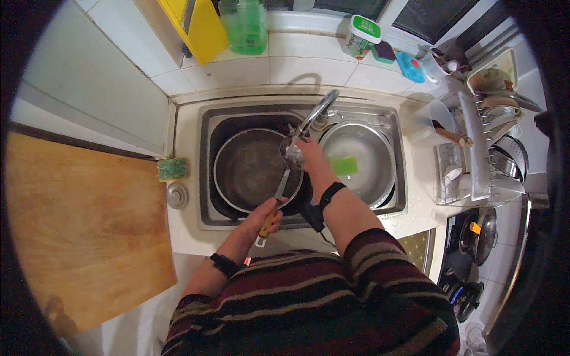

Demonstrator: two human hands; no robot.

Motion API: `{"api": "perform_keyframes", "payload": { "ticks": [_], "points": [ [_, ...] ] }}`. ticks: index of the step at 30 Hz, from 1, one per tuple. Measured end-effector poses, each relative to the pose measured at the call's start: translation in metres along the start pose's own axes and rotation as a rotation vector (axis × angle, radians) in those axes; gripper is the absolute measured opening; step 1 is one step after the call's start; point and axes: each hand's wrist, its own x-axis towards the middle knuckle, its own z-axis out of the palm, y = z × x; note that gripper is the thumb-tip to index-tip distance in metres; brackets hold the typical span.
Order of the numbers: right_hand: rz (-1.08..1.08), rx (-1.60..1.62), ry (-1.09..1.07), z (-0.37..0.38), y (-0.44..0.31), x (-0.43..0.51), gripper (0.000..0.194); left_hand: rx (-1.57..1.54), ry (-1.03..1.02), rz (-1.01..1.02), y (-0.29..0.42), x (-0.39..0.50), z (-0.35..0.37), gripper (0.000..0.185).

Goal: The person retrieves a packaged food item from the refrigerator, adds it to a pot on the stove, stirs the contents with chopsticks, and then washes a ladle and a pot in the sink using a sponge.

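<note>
My left hand (260,218) grips the wooden handle of a metal ladle (281,187), whose head is tilted up and away from me. Water from the curved chrome faucet (323,106) runs onto that head. My right hand (310,152) is at the ladle's head under the stream; its fingers are partly hidden, and the contact looks like a hold. Below both hands, a large round pot (245,171) with a dark interior sits in the left sink bowl. In the right bowl, a steel basin (386,149) holds cloudy water and a light green sponge (344,166).
A green-yellow sponge (173,169) and a metal sink strainer (177,196) lie left of the sink. A wooden board (89,227) is farther left. Along the back ledge stand a green bottle (247,31) and a lidded tub (361,38). A loaded dish rack (478,147) is at right.
</note>
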Motion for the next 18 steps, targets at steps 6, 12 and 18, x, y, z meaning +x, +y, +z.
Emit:
{"api": "perform_keyframes", "payload": {
  "ticks": [6,12,18],
  "points": [
    [0.109,0.473,-0.093,0.039,0.016,-0.023,0.027,0.228,0.042,0.133,-0.004,0.026,-0.001,0.032],
    [-0.126,0.027,-0.069,0.069,0.016,-0.075,0.03,0.415,0.222,0.225,0.01,0.041,-0.017,0.027],
    [-0.175,0.14,-0.073,0.046,0.034,-0.039,0.032,0.586,0.301,0.201,0.022,0.012,0.012,0.031]
  ]
}}
